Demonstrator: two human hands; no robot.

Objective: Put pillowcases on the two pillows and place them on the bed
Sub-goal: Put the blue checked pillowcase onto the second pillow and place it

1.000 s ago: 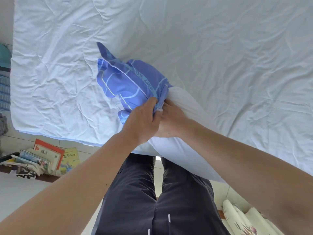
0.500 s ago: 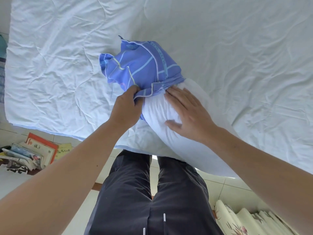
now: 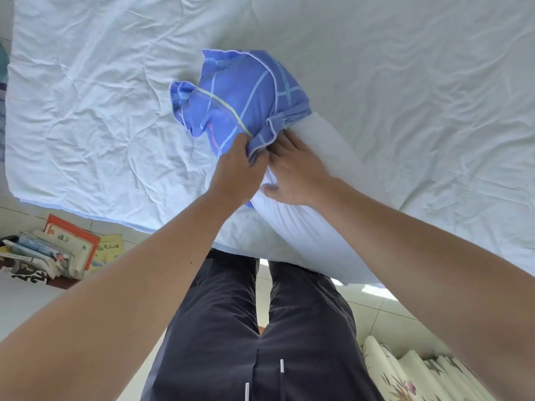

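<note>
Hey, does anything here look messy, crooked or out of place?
Yes. The blue pillowcase is bunched up over only the far end of the white pillow, whose near end overhangs the bed edge. The left hand grips the case's hem; the right hand lies on the pillow. Books are heaped on the floor.

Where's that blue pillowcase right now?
Mid-frame on the bed, the blue pillowcase is bunched over the white pillow's far end, its hem gripped by the left hand.

Home bedroom: bed (image 3: 405, 96) with wrinkled white quilt fills the view, pale tiled floor (image 3: 385, 316) below its edge, stack of children's books (image 3: 58, 253) on floor left of bed, floral fabric (image 3: 405, 374) at lower right.
</note>
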